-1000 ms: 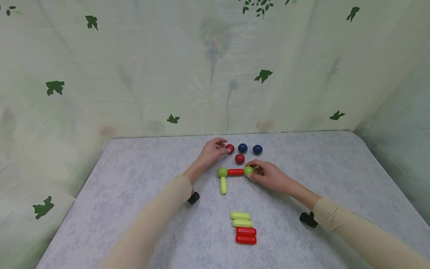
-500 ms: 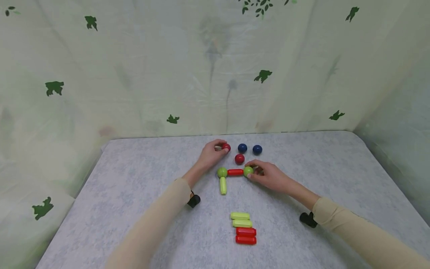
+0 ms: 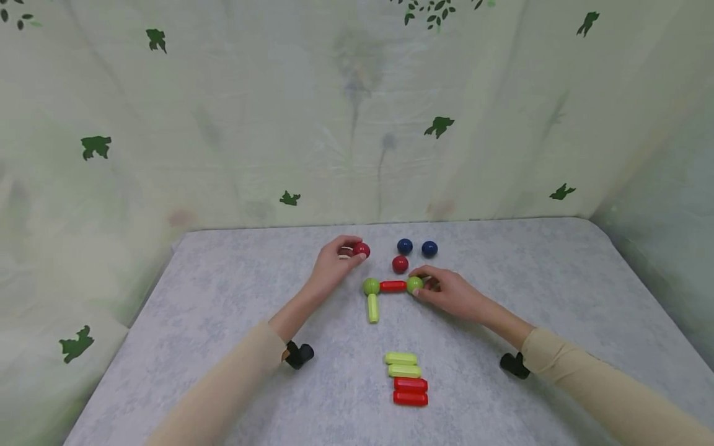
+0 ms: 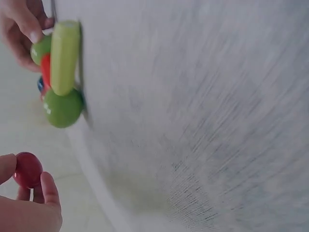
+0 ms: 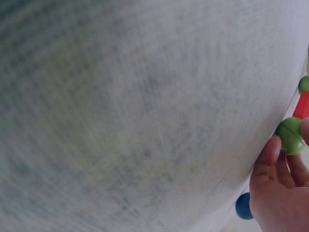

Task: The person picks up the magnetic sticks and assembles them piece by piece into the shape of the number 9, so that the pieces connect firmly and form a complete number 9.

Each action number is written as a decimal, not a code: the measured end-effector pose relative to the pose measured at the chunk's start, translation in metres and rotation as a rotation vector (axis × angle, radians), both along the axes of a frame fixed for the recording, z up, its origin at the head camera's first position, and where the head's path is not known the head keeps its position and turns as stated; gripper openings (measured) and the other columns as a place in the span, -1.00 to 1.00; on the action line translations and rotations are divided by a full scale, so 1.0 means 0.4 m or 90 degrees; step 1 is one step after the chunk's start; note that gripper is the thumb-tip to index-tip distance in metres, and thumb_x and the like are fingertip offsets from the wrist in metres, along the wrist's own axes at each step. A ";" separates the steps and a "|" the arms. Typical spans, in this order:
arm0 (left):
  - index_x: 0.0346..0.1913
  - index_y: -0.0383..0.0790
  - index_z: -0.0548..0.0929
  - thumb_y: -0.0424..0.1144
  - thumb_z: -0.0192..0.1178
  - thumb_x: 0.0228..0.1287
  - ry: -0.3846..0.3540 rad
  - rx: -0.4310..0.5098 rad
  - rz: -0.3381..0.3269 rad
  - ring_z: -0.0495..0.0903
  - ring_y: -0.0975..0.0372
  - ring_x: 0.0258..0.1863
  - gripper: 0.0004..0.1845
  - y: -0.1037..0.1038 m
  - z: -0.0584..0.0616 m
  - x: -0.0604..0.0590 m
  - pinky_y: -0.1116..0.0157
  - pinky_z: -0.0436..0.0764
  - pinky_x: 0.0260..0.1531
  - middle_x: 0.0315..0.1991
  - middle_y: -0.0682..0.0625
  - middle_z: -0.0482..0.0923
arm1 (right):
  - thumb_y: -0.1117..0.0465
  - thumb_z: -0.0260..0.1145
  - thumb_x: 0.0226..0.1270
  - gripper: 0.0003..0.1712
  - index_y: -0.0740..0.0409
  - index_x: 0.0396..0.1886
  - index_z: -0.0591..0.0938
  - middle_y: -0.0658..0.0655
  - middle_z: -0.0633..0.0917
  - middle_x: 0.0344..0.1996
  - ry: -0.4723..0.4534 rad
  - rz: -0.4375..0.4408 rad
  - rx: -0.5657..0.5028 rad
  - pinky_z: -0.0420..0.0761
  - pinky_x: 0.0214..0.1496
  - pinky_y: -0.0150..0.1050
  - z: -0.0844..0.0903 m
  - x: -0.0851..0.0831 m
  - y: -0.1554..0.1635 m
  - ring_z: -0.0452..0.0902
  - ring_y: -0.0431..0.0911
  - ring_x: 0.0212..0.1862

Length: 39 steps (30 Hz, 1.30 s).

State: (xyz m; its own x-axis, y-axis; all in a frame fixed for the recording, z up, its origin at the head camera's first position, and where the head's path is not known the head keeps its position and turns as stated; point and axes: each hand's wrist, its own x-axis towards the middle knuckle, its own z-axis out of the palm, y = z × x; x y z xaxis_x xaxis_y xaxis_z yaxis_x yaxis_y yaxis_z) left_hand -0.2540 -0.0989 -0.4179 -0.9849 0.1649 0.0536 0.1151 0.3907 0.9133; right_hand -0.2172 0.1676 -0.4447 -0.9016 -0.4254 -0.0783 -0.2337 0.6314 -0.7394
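My left hand (image 3: 333,263) pinches a red ball (image 3: 361,249) between thumb and fingers, seen close up in the left wrist view as a glossy red ball (image 4: 28,170). With thumb and fingertips my right hand (image 3: 446,291) holds a green ball (image 3: 414,284) at the right end of a joined piece. That piece runs from the held ball along a red rod (image 3: 393,286) to a second green ball (image 3: 371,286). From this second ball a yellow-green rod (image 3: 373,308) points toward the person. The right wrist view shows the held green ball (image 5: 290,136) at the fingertips.
Behind the joined piece lie another red ball (image 3: 400,264) and two dark blue balls (image 3: 405,246). Nearer the person are two loose yellow-green rods (image 3: 403,358) and two red rods (image 3: 410,398), side by side. A leaf-patterned cloth (image 3: 240,124) hangs behind the table (image 3: 474,396).
The left hand has drawn the red ball left and slightly toward the person, away from the blue balls. The right hand stays on the green ball, and the joined piece keeps its place.
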 end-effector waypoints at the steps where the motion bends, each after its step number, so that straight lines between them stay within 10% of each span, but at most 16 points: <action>1: 0.18 -0.28 0.55 -0.35 0.32 0.26 0.000 0.012 -0.006 0.54 0.11 -0.02 -0.57 -0.003 0.004 0.012 0.21 0.56 -0.02 0.01 -0.09 0.58 | 0.18 0.30 0.40 -0.62 0.04 0.18 0.56 0.00 0.62 -0.09 -0.001 0.000 -0.002 0.54 -0.06 -0.19 -0.001 0.000 0.000 0.51 -0.08 -0.12; 7: 0.14 -0.25 0.59 -0.39 0.41 0.15 -0.049 0.081 -0.035 0.59 0.12 -0.05 -0.54 -0.030 0.012 0.097 0.26 0.58 -0.05 -0.02 -0.09 0.61 | 0.19 0.31 0.38 -0.62 0.02 0.18 0.56 -0.01 0.62 -0.10 0.002 -0.003 -0.002 0.55 -0.08 -0.19 -0.002 0.000 0.001 0.51 -0.09 -0.13; 20: 0.02 -0.24 0.64 -0.34 0.38 0.19 -0.121 0.030 -0.079 0.64 0.15 -0.22 -0.67 -0.048 -0.022 0.246 0.28 0.62 -0.20 -0.14 -0.07 0.63 | 0.18 0.30 0.40 -0.64 0.07 0.16 0.56 0.00 0.62 -0.10 0.039 0.018 -0.020 0.54 -0.08 -0.16 -0.006 0.003 0.007 0.53 -0.11 -0.14; 39: -0.08 -0.18 0.61 -0.35 0.41 0.14 -0.108 -0.041 -0.013 0.51 0.15 -0.30 -0.71 -0.004 -0.061 0.288 0.28 0.58 -0.34 -0.29 0.00 0.56 | 0.20 0.30 0.38 -0.60 0.11 0.19 0.56 0.03 0.63 -0.06 0.034 0.021 -0.025 0.55 -0.05 -0.15 0.000 0.006 0.007 0.54 -0.08 -0.11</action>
State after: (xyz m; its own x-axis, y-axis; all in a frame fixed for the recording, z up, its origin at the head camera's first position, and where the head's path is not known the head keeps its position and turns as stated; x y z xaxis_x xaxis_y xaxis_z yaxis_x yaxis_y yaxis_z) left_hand -0.1387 -0.1005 -0.4421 -0.9754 0.1820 -0.1241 -0.0301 0.4482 0.8934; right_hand -0.2148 0.1702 -0.4445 -0.8896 -0.4566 -0.0139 -0.2931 0.5939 -0.7493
